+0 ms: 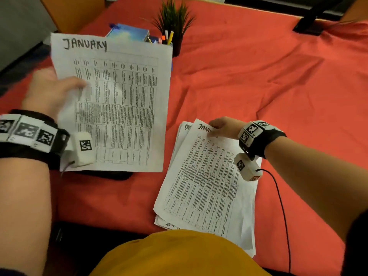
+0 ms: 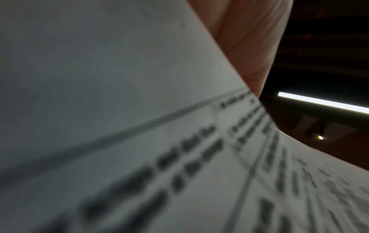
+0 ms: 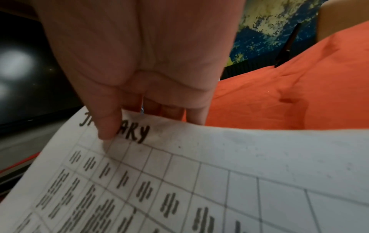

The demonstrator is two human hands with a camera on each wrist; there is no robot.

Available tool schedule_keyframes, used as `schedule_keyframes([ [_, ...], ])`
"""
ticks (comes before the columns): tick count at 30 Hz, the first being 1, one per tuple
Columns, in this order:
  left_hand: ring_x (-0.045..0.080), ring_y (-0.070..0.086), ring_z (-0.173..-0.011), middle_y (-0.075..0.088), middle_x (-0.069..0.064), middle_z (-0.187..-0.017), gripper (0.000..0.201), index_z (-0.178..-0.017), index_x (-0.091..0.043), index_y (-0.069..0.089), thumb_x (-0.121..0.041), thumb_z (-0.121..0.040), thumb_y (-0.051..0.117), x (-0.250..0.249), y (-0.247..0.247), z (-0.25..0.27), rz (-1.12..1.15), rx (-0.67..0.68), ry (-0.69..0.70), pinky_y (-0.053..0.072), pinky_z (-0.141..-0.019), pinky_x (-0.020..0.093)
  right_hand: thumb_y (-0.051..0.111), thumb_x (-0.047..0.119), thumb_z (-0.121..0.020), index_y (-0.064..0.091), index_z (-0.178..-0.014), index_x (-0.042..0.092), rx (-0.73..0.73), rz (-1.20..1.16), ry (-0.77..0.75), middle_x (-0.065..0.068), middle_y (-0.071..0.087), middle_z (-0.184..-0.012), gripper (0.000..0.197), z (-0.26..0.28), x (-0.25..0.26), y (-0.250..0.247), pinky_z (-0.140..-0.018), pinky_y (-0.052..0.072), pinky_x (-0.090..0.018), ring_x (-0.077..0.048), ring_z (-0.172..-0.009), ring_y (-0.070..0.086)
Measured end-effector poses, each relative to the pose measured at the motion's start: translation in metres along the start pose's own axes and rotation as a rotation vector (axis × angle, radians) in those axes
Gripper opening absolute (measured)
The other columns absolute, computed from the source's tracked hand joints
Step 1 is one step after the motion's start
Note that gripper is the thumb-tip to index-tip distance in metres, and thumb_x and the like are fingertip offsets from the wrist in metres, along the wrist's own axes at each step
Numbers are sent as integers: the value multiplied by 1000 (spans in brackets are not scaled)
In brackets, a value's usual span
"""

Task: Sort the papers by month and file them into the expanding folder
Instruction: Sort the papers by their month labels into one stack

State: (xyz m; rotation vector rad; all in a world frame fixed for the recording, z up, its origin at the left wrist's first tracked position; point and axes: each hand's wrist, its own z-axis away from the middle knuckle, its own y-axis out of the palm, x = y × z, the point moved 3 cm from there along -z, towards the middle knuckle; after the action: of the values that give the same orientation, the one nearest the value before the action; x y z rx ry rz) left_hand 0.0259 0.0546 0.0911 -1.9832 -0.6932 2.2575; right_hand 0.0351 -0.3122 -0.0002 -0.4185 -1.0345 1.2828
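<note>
Nearest the camera, at the near edge of the table draped in red-orange cloth (image 1: 249, 72), lies a loose stack of white printed sheets (image 1: 201, 208); a sheet lower in the stack shows the letters "DE" at its far left corner. Right hand (image 1: 225, 127): grip closed on the far edge of the top sheet headed "JANUARY" (image 3: 219, 165), with the thumb (image 3: 108, 119) pressed over the handwritten heading and the fingers (image 3: 194, 115) curled beneath the edge, lifting that edge off the stack. Left hand (image 1: 49, 90): grip closed on the left margin of a second white sheet of printed table text headed "JANUARY" (image 1: 119, 104), thumb on top, held raised above the left side of the table; in the left wrist view this sheet fills most of the field, blurred, with part of the hand behind it. Toward the far edge stand a small green potted plant (image 1: 173, 16), a dark cup of pens (image 1: 169, 39) and a blue-covered item (image 1: 129, 32), partly hidden by the raised sheet. A dark flat object (image 1: 111, 174) lies under the raised sheet's near edge; what it is cannot be told.
</note>
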Motion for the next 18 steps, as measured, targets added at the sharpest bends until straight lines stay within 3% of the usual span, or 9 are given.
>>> schedule_keyframes([
  [2, 2, 65, -81, 58, 18, -127, 42, -125, -5, 55, -18, -86, 62, -3, -10, 2, -66, -27, 26, 50, -76, 22, 46, 41, -95, 57, -124, 14, 23, -23, 45, -1, 60, -121, 41, 0, -1, -3, -100, 40, -36, -23, -113, 55],
  [4, -6, 65, -70, 64, 14, -120, 40, -119, -6, 60, -19, -82, 66, -6, -7, 8, -22, 44, 6, 54, -78, 26, 37, 52, -94, 59, -120, 12, 72, -188, 117, 1, 60, -116, 53, -2, -5, -5, -99, 43, -38, -25, -111, 56],
  [5, -2, 68, -75, 70, 5, -109, 35, -112, -9, 65, -18, -78, 69, -6, 0, 13, 19, 108, -25, 54, -84, 33, 33, 56, -93, 62, -116, 10, 106, -310, 149, -3, 63, -113, 59, -4, -6, -5, -98, 45, -41, -27, -108, 59],
  [7, 4, 69, -73, 75, -5, -85, 18, -96, -13, 69, -8, -79, 67, -5, 25, 28, 43, 210, -74, 53, -80, 26, 26, 58, -94, 61, -114, 3, 184, -506, 210, -12, 64, -106, 68, -5, -7, -7, -96, 46, -45, -30, -102, 60],
  [8, 6, 68, -72, 75, -2, -85, 18, -96, -11, 69, -3, -80, 64, -1, 43, 35, 33, 274, -93, 54, -76, 23, 23, 58, -94, 58, -114, 1, 226, -564, 235, -14, 63, -105, 71, -6, -6, -9, -95, 46, -45, -30, -99, 60],
  [10, 14, 66, -76, 72, 11, -95, 20, -96, -5, 69, -1, -77, 67, 8, 84, 51, 11, 414, -113, 52, -79, 31, 18, 60, -94, 57, -108, 1, 294, -610, 261, -16, 62, -101, 73, -7, -3, -12, -88, 46, -43, -30, -92, 60],
  [12, 12, 62, -71, 70, 7, -85, 16, -84, -9, 71, -10, -68, 72, 21, 119, 61, -82, 546, -92, 49, -76, 31, 15, 64, -92, 60, -101, 1, 325, -623, 277, -18, 63, -99, 77, -11, -2, -13, -87, 46, -42, -30, -87, 60],
  [15, 4, 57, -59, 62, -1, -69, 6, -74, -9, 65, -8, -76, 70, 43, 166, 71, -251, 670, -100, 44, -58, 16, 12, 67, -90, 62, -101, 0, 345, -601, 290, -19, 64, -101, 85, -14, -1, -15, -93, 44, -46, -32, -91, 60],
  [18, 13, 60, -65, 63, 1, -73, 4, -82, -9, 63, -5, -82, 64, 57, 198, 78, -278, 701, -110, 49, -61, 21, 15, 73, -85, 62, -107, -1, 359, -559, 302, -22, 59, -119, 90, -20, -1, -17, -103, 37, -52, -37, -112, 54],
])
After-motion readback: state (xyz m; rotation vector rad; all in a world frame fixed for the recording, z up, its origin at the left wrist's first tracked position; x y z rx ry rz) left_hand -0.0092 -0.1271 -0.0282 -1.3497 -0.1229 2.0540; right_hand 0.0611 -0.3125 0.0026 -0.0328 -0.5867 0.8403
